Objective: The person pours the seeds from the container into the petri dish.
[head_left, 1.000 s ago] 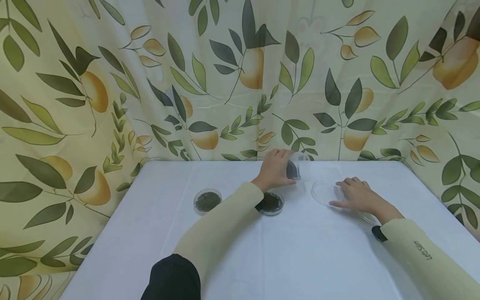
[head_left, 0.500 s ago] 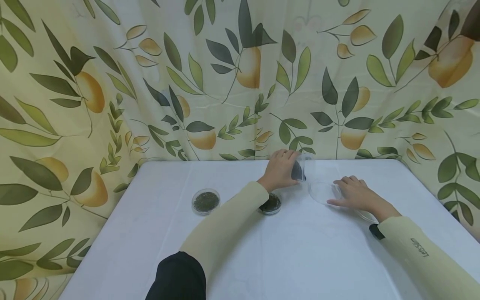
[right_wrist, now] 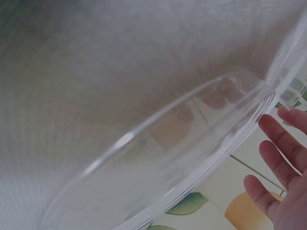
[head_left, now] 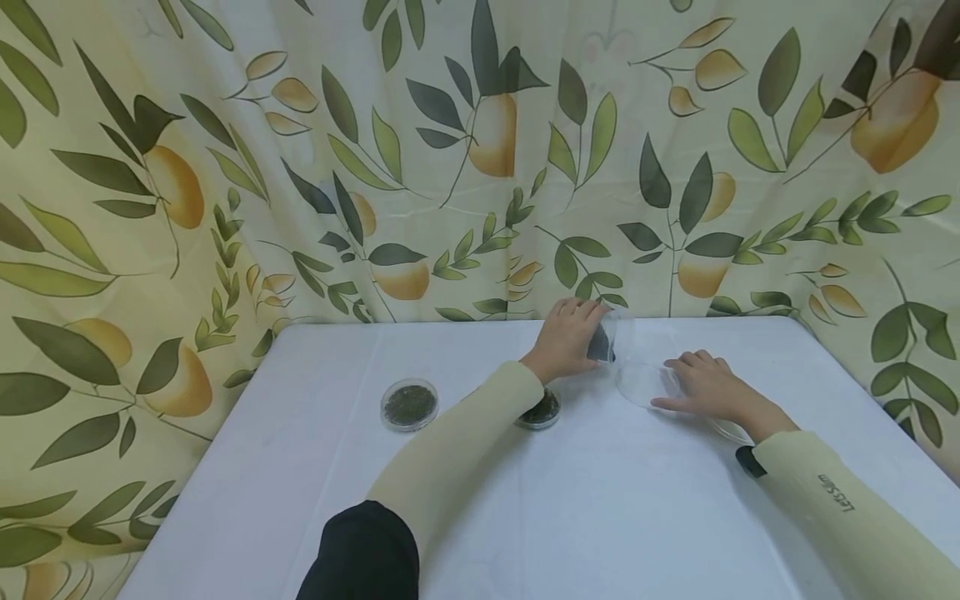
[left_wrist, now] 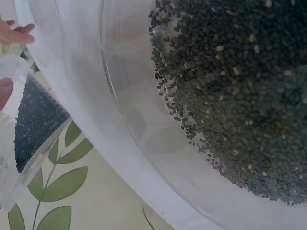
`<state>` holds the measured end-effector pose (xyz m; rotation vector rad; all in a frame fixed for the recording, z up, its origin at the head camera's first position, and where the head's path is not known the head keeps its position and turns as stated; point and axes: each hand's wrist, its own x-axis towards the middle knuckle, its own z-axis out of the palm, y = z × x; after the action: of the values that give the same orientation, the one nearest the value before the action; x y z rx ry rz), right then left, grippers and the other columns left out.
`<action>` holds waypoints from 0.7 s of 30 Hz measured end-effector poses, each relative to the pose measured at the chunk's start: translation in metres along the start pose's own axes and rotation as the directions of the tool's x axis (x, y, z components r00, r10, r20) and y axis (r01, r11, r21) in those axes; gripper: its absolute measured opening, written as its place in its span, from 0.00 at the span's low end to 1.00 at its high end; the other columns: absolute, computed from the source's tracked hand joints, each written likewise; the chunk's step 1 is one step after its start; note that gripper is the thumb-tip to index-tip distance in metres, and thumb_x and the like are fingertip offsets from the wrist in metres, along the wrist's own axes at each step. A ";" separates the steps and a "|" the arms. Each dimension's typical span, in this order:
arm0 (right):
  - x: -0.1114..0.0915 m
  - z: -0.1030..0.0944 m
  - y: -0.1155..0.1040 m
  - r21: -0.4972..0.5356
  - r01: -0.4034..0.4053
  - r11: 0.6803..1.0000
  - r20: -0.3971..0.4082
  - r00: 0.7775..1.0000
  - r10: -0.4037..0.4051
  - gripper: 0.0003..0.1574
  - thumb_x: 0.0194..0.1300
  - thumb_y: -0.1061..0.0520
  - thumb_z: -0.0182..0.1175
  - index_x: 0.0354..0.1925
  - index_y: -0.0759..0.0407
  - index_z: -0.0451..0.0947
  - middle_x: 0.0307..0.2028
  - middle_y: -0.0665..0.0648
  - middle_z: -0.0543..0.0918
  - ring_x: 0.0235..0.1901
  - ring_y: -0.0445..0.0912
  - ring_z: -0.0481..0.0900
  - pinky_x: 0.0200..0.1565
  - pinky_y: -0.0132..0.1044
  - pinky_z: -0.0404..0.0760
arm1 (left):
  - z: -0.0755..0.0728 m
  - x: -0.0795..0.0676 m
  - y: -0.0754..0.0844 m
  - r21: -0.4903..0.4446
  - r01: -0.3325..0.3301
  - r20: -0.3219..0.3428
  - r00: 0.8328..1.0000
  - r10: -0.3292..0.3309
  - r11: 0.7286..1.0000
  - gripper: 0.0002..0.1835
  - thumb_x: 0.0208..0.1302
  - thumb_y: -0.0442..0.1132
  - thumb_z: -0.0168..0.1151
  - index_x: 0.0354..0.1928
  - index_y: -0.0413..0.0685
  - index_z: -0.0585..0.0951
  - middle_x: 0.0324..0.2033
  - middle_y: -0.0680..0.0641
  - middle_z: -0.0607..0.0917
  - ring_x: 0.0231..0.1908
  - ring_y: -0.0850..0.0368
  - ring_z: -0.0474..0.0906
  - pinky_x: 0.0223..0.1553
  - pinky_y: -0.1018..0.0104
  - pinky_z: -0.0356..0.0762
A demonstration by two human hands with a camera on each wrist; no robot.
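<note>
My left hand [head_left: 567, 337] grips a clear plastic cup [head_left: 621, 333] above the table's far side. The cup is tipped towards the right, and small black seeds [left_wrist: 39, 120] lie heaped against its wall. Just below and to the right is a clear, shallow petri dish [head_left: 637, 392] in which I see no seeds. My right hand [head_left: 708, 386] is at that dish's right edge, thumb on the near side. In the right wrist view its fingers are loosely spread by the rim; whether they touch it is hard to tell.
Two petri dishes with dark seeds stand to the left: one dish [head_left: 409, 429] in the open, the other [head_left: 537, 427] partly hidden under my left forearm. Another clear round piece [head_left: 730, 432] lies beneath my right wrist. A patterned curtain [head_left: 300, 208] hangs behind the white table [head_left: 600, 500].
My left hand has moved slightly right with the tilted cup, bringing it closer to the seedless dish. The right hand has stayed beside that dish. The head view has shifted a little.
</note>
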<state>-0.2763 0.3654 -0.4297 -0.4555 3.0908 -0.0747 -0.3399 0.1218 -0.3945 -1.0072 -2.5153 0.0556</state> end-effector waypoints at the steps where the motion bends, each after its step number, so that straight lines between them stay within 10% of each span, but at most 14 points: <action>1: 0.000 0.000 0.000 0.000 0.000 1.000 0.001 1.000 0.000 0.53 0.51 0.28 0.60 0.55 0.70 0.72 0.49 0.72 0.75 0.50 0.66 0.69 0.48 0.65 0.68 | 0.000 0.000 0.000 0.006 -0.002 -0.001 1.000 0.002 1.000 0.49 0.41 0.66 0.70 0.65 0.55 0.64 0.60 0.55 0.72 0.61 0.57 0.66 0.66 0.62 0.60; 21: -0.001 -0.004 -0.003 -0.002 0.000 1.000 0.010 1.000 0.000 0.54 0.51 0.26 0.59 0.55 0.70 0.72 0.50 0.73 0.75 0.50 0.66 0.69 0.48 0.64 0.69 | -0.003 0.006 0.005 0.067 -0.053 -0.030 0.998 0.055 0.996 0.47 0.45 0.64 0.68 0.66 0.55 0.63 0.62 0.55 0.71 0.61 0.58 0.65 0.66 0.63 0.59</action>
<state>-0.2746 0.3631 -0.4256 -0.4544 3.0819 -0.0685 -0.3390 0.1291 -0.3910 -1.0413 -2.4413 0.1369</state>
